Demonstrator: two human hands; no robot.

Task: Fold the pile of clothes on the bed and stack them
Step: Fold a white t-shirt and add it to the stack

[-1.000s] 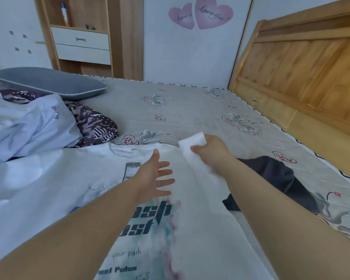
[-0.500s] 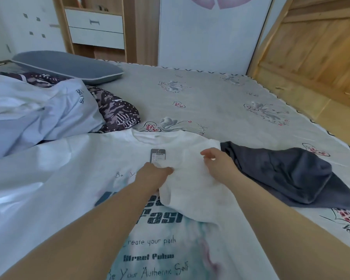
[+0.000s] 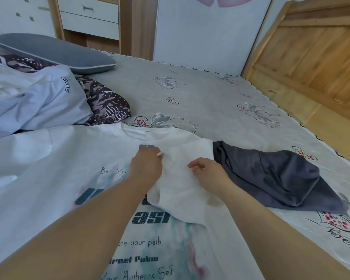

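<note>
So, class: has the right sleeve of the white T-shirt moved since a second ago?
Yes. The sleeve now lies folded inward over the T-shirt chest, away from the dark grey garment.

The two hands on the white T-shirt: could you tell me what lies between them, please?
In the head view, only the folded-over sleeve of the white T-shirt lies between the left hand and the right hand.

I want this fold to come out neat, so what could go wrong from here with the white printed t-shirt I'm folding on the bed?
The folded-in sleeve of the white printed t-shirt looks rumpled under both hands (left hand, right hand), so creases may get folded in. The grey hang tag at the collar could end up trapped inside. The dark grey garment touches the shirt's right edge and might get caught in the next fold.
</note>
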